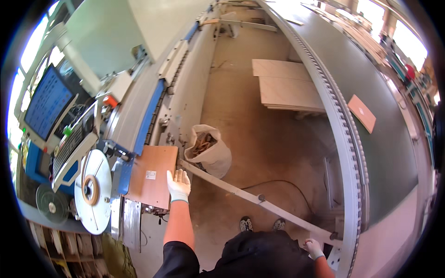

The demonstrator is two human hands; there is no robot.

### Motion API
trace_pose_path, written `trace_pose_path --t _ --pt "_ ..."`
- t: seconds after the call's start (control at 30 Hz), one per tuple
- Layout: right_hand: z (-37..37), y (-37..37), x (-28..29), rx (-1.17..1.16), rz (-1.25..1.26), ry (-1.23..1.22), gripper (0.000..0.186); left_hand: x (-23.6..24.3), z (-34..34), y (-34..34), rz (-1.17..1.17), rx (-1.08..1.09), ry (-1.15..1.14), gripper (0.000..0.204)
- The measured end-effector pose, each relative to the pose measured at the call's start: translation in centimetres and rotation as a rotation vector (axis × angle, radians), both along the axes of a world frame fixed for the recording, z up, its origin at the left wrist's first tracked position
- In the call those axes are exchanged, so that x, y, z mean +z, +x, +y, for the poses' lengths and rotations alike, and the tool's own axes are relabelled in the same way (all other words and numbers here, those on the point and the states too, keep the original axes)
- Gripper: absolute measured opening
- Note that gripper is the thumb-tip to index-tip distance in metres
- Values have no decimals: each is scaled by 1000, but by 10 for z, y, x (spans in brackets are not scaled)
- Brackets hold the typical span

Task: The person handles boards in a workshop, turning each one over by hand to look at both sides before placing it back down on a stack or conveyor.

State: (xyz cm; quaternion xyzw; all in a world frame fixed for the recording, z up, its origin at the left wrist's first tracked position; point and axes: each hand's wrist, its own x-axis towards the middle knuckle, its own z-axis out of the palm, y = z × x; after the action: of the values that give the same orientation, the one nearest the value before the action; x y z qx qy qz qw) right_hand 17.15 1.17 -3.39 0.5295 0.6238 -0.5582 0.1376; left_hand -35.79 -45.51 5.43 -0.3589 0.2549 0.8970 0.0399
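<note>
My left hand (179, 186), in a white glove, reaches forward with its fingers stretched out. It is against the right edge of a wood-coloured panel (157, 160) and does not grip it. The panel lies flat on the machine's feed side and carries a small white label. At the lower right, my right hand (314, 249), also gloved, hangs beside the end of a long slanted metal bar (227, 186). Its fingers are curled in, and nothing shows in them.
A white sack (215, 160) of offcuts stands on the floor beyond the bar. Stacked pale boards (289, 90) lie farther off. On the right, a small panel (362, 113) rests on a dark conveyor table (389, 153). A monitor (48, 103) and a tape reel (95, 208) are left.
</note>
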Motion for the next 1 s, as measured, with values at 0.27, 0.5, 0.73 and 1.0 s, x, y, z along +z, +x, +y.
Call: trace_pose_path --t 0.27,0.5,0.73,1.0 --pt "15 52 20 268 -120 318 33 -24 4 -1 323 -68 -26 49" --pt "92 -5 137 -52 335 645 24 -59 -34 18 255 -22 -128 52" --pt "221 37 151 -712 646 642 20 -103 7 180 -134 -756 -291 45" --pt "280 202 -6 -1297 455 499 18 -99 275 283 325 -1640 -1016 44"
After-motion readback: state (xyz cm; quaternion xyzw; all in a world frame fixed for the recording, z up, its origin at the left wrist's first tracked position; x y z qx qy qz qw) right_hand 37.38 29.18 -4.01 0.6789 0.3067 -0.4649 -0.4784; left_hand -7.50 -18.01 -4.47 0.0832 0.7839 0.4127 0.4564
